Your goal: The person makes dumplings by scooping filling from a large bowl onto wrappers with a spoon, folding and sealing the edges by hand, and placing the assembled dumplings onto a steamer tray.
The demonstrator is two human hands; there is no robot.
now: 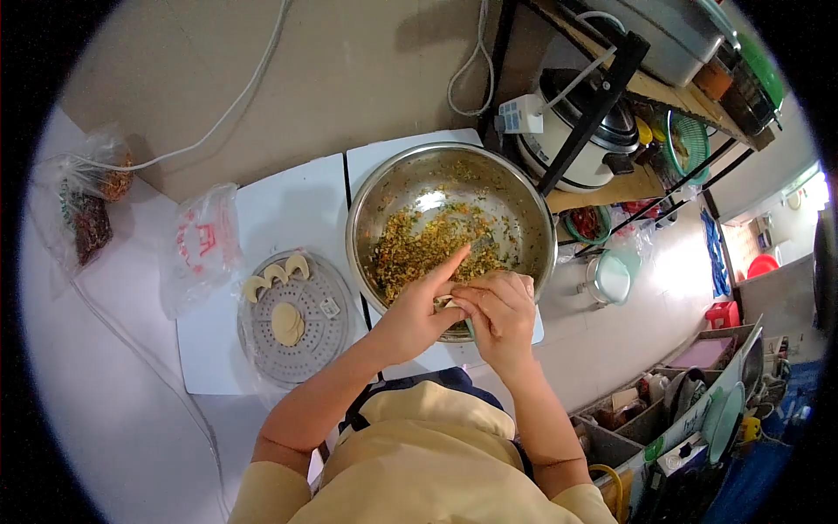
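Stainless steel curves round the wide mixing bowl [393, 188] in front of me, set on the white surface [288, 205] close to my body, which seems a handy spot for reaching its chopped, orange-and-green-flecked filling [428, 244]. My left hand [408, 316] and right hand [499, 319] meet over the bowl's near rim, probably so that any dropped crumbs land inside. Between them is what looks like a pale dough wrapper [449, 302]: my right fingertips are bunched in a pinch on it, while my left thumb and curled fingers grip the other side, the index finger stretched out toward the filling. My fingers hide most of the wrapper, so I can't tell how far it is folded. Left of the bowl lies a round perforated tray [319, 336], carrying a small pile of round wrappers [285, 321] and, along its far edge, three crescent dumplings [275, 273], likely kept apart so that the soft dough doesn't stick together.
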